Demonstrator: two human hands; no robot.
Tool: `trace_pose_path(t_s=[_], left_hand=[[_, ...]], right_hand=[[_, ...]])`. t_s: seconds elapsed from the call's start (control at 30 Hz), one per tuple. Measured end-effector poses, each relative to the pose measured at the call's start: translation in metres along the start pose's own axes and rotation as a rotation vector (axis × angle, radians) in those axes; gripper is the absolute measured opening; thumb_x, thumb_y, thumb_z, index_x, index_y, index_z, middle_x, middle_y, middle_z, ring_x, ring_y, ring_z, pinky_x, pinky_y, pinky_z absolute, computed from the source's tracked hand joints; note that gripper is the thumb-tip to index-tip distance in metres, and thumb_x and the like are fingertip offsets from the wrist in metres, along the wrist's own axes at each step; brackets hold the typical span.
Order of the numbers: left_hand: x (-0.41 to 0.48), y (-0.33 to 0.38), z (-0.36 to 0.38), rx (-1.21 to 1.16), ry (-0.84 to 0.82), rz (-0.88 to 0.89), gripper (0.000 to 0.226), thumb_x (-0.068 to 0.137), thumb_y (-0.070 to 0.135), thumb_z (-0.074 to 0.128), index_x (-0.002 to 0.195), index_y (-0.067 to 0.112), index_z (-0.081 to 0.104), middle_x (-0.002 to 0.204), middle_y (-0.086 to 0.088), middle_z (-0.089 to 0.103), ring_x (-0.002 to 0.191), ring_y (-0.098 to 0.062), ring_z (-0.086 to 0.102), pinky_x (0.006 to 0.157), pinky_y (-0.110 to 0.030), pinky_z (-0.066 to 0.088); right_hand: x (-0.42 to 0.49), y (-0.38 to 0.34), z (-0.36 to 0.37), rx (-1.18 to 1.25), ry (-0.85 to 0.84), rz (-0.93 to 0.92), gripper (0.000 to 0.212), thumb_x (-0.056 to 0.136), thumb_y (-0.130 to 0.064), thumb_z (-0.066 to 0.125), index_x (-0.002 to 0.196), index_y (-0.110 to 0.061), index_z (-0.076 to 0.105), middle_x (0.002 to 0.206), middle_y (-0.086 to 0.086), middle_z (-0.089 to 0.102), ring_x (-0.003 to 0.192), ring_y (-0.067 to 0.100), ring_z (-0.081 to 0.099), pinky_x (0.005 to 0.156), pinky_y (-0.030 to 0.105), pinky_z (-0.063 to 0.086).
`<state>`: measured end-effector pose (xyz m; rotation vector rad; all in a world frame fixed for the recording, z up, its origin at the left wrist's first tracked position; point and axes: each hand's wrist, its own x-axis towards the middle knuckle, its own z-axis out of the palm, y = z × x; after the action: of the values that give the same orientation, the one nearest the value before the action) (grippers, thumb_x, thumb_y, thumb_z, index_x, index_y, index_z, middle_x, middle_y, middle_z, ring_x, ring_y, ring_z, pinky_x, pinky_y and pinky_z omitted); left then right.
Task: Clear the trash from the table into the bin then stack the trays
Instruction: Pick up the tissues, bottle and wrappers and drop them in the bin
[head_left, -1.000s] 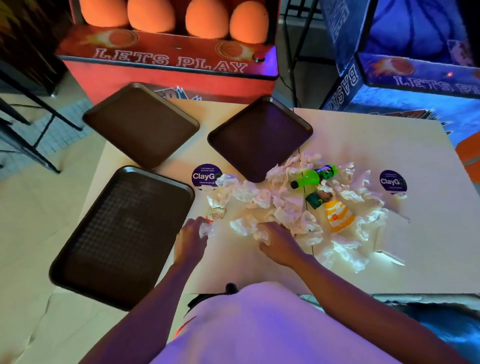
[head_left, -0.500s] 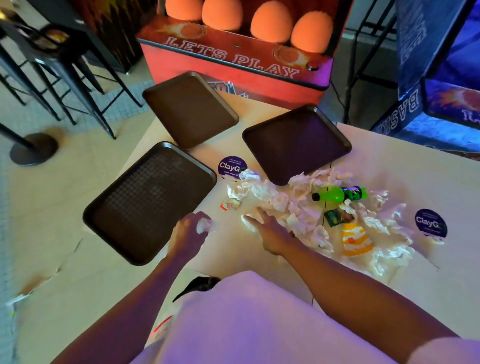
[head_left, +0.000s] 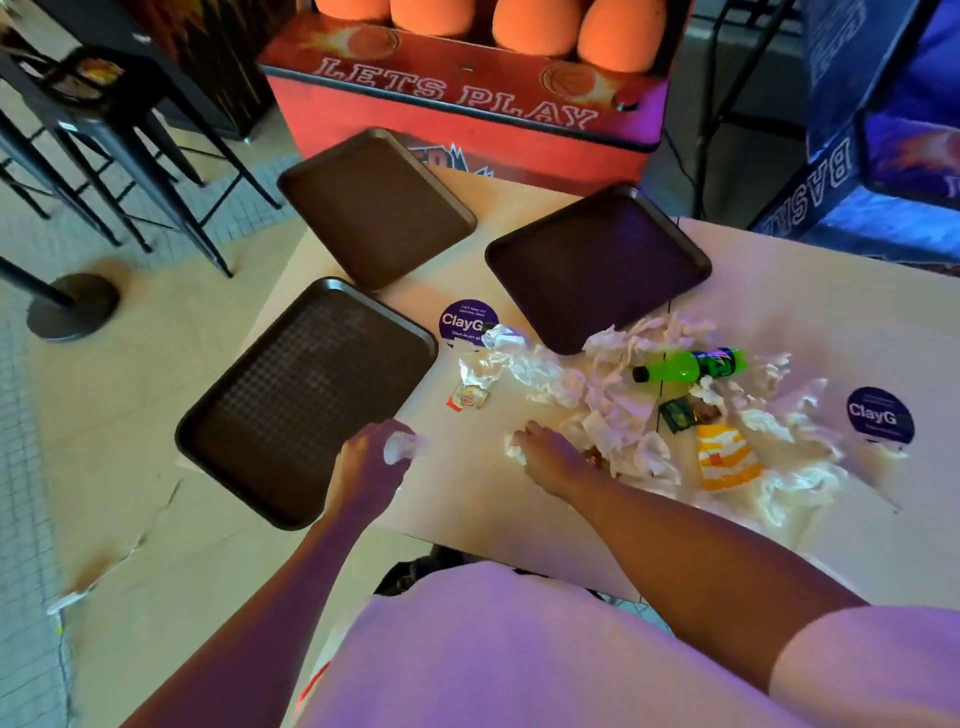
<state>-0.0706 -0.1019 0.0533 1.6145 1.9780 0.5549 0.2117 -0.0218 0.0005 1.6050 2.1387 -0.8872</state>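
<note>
Item 1. Crumpled white paper napkin wad (head_left: 401, 447): held in the curled fingers of the left hand (head_left: 369, 467), above the near edge of the pale table (head_left: 467, 499), just beside the right edge of the textured dark brown plastic tray (head_left: 306, 400) at the near left corner.

Item 2. Second crumpled white napkin wad (head_left: 516, 445): lies on the table under the right hand (head_left: 550, 457), whose fingers bend down onto it and seem to close round it.

Item 3. Heap of loose crumpled white napkins (head_left: 597, 400): spreads from the right hand's fingertips toward the table's right and far edges. We judge the right hand the nearer one for all of it. The left hand is well apart from it and already full.

Item 4. Green plastic bottle (head_left: 685, 364): lies on its side in the heap. Its long axis runs roughly along the near edge, with the dark cap pointing left.

Item 5. Small dark green packet (head_left: 678, 413) and yellow-and-white striped paper carton (head_left: 727, 457): lie to the right of the right hand, nearer than the bottle.

Item 6. Small red-and-white sachet (head_left: 467, 399): lies alone between the two hands, on their far side.

Item 7. Smooth dark brown tray (head_left: 376, 208) at the far left corner and third dark brown tray (head_left: 597, 265) at the far edge: both unstacked.

Item 8. Bin: we cannot make one out.
</note>
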Motion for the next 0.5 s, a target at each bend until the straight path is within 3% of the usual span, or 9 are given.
trace_pose_path(t_s=[0.13, 0.4, 0.5], left_hand=[[0.016, 0.002, 0.003, -0.031, -0.031, 0.039, 0.019, 0.087, 0.024, 0.081, 0.102, 0.031, 0.072, 0.098, 0.016, 0.071, 0.082, -0.003, 0.066, 0.065, -0.015, 0.051], [0.063, 0.024, 0.011, -0.046, -0.157, 0.193, 0.018, 0.086, 0.018, 0.079, 0.1, 0.028, 0.073, 0.094, 0.01, 0.072, 0.079, -0.007, 0.066, 0.065, -0.029, 0.057], [0.08, 0.035, 0.017, -0.033, -0.2, 0.241, 0.022, 0.083, 0.019, 0.078, 0.103, 0.028, 0.072, 0.095, 0.006, 0.074, 0.081, -0.015, 0.068, 0.07, -0.033, 0.058]], right_hand=[[-0.006, -0.008, -0.008, 0.075, 0.065, 0.011, 0.041, 0.083, -0.004, 0.057, 0.123, -0.01, 0.057, 0.119, 0.01, 0.052, 0.108, 0.032, 0.057, 0.086, 0.037, 0.05], [-0.026, 0.003, -0.021, 0.221, 0.239, 0.194, 0.046, 0.083, -0.018, 0.064, 0.128, -0.018, 0.057, 0.126, 0.007, 0.056, 0.112, 0.031, 0.059, 0.087, 0.036, 0.051], [-0.041, 0.014, -0.018, 0.273, 0.268, 0.265, 0.048, 0.082, -0.021, 0.065, 0.129, -0.017, 0.057, 0.124, 0.008, 0.058, 0.113, 0.03, 0.059, 0.088, 0.035, 0.048]])
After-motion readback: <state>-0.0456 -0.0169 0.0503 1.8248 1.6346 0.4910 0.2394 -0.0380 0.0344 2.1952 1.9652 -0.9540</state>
